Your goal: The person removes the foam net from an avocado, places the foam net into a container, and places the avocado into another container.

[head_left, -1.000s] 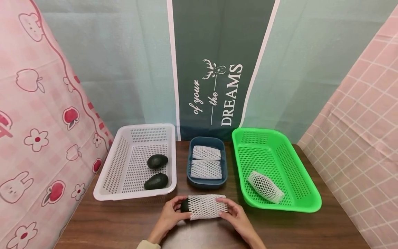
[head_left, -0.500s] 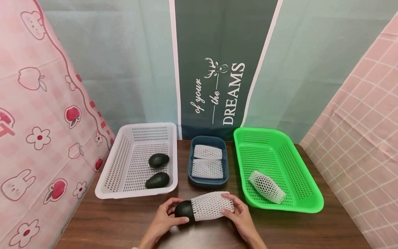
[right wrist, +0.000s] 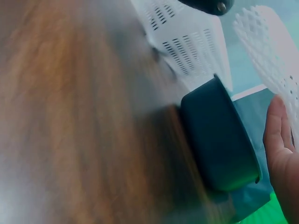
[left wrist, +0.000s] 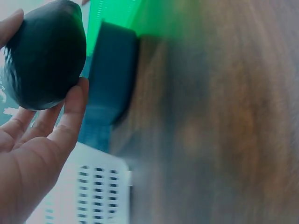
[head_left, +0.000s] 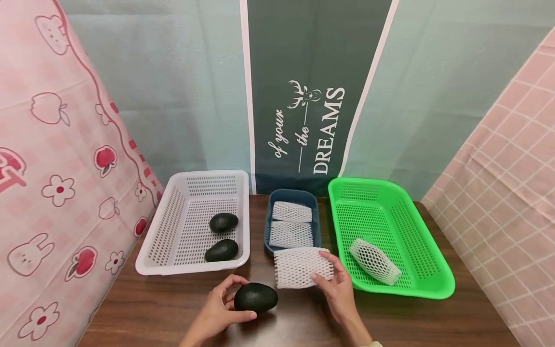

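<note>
A dark avocado [head_left: 257, 298] is gripped at its rounder end by my left hand [head_left: 221, 308], thumb on the near side and fingers behind. The left wrist view shows the same avocado [left wrist: 46, 53] bare in the fingers. My right hand [head_left: 337, 286] pinches a white foam net sleeve [head_left: 299, 268] by its right end, and the sleeve hangs flat and apart from the avocado. In the right wrist view the sleeve [right wrist: 271, 51] is partly cut off by the frame edge. Two avocados [head_left: 221, 250] lie in the white basket [head_left: 149, 262].
Behind the hands, a small blue bin [head_left: 316, 207] holds further net sleeves [head_left: 291, 234]. A green basket [head_left: 429, 250] at the right contains one net-wrapped item [head_left: 375, 260]. Brown wooden table [head_left: 403, 320] spreads under everything, with fabric hangings [head_left: 295, 58] behind and at both sides.
The net sleeve has come off the avocado. My right hand has lifted it up and away toward the blue bin, while my left hand has moved slightly nearer the front with the avocado.
</note>
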The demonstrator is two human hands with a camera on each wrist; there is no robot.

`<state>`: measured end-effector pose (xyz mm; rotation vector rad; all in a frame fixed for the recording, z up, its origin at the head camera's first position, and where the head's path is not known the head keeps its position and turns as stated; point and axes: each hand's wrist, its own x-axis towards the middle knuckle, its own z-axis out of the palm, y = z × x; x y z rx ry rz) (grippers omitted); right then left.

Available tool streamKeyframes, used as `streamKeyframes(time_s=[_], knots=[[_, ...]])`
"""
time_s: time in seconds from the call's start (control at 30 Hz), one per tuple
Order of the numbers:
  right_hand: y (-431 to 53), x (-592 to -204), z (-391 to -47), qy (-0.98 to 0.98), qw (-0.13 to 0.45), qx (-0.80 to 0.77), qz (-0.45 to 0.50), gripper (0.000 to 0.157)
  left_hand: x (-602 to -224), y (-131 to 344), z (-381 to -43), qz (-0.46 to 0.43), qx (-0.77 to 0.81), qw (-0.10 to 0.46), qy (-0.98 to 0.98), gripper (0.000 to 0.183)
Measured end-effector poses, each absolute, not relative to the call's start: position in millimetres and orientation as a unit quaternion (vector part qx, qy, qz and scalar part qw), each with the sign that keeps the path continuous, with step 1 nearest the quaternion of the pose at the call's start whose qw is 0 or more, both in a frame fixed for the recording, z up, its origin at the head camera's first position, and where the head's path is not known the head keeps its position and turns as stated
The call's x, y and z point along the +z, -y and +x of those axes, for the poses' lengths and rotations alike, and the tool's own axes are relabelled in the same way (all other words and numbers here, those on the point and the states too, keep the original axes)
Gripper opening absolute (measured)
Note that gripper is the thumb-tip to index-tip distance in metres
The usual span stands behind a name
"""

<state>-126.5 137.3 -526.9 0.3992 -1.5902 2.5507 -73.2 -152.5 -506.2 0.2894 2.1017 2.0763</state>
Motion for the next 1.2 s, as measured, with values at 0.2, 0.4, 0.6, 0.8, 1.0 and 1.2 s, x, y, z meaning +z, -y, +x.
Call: streamKeyframes(time_s=[0.2,0.4,0.6,0.8,1.0,1.2], knots=[[-128,-522,-138,0.522,0.071,0.848,0.066,0.061,-489,159,-71,0.132,0.693,0.056,-0.706,0.058],[-118,-521,-148,0.529,0.11,0.841,0.028,0.06,-478,167,-73,0.159,0.713,0.012,-0.682,0.055],[-113,-519,-158,0.539,0.122,0.833,0.024,0.057,-463,180,-79,0.106,0.726,-0.027,-0.679,0.062],[-109,-517,-174,0.544,0.127,0.828,0.043,0.057,-446,200,-88,0.071,0.709,-0.054,-0.7,0.065],[-106,-513,-190,0.568,0.12,0.813,0.041,0.057,-440,225,-102,0.064,0.658,-0.067,-0.747,0.058],[-106,-512,-199,0.585,0.118,0.802,0.028,0.056,-444,245,-115,0.025,0.619,-0.072,-0.781,0.056]])
